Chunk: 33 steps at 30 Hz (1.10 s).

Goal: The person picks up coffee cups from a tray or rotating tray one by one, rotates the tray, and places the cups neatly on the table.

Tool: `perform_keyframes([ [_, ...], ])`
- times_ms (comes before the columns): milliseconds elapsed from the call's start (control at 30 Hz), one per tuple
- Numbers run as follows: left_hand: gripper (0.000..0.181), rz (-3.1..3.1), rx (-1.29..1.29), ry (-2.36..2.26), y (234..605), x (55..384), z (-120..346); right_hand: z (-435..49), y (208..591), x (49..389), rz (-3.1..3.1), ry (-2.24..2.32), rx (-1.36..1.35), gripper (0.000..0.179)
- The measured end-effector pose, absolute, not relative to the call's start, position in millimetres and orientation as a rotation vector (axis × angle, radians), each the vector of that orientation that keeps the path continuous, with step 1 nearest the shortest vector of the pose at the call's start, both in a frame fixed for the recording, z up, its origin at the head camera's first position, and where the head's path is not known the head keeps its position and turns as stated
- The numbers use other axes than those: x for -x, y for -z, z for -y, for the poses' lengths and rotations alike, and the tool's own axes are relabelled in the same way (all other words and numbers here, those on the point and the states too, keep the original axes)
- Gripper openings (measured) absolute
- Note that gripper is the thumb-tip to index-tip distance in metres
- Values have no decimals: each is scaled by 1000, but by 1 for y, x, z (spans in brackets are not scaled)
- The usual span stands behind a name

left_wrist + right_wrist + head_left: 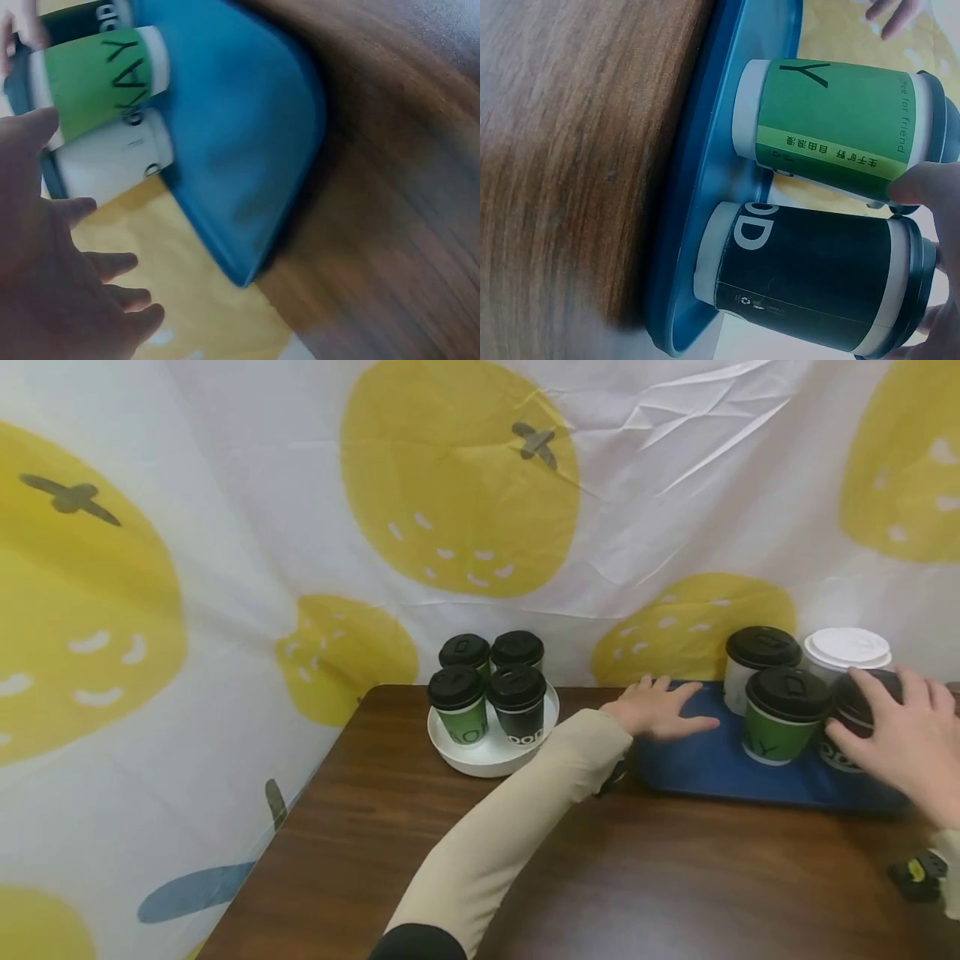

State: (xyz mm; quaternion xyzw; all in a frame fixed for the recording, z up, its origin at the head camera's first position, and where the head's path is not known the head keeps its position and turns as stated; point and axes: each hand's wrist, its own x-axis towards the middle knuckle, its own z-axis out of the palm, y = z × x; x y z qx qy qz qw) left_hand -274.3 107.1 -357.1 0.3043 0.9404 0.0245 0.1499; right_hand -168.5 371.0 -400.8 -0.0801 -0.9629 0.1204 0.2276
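My left hand (658,708), fingers spread, hovers at the left end of a blue tray (697,768) and touches no cup. To its right stand a green paper cup (780,737) with a black lid and a white cup (737,683) with a black lid. My right hand (903,747) reaches over the black-lidded dark cup (810,270) at the tray's right, fingers spread about its lid. In the right wrist view the thumb lies by the green cup's rim; whether it touches is unclear. Behind the dark cup is a white-lidded cup (846,652).
A round white dish (487,767) on the left bears several black-lidded cups, with green and dark ones in front. Both dish and tray stand on a brown wooden table (360,827). A white cloth (247,468) printed with yellow fruit hangs behind.
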Motion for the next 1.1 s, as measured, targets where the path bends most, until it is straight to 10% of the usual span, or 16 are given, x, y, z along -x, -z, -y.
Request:
perform_keyframes([
  [700,81,-2612,-703,-95,459,312,-161,-375,408,173,2599,-475,250,75],
  [1100,85,-2628,-682,-18,452,264,-155,-359,405,136,2477,-397,332,71],
])
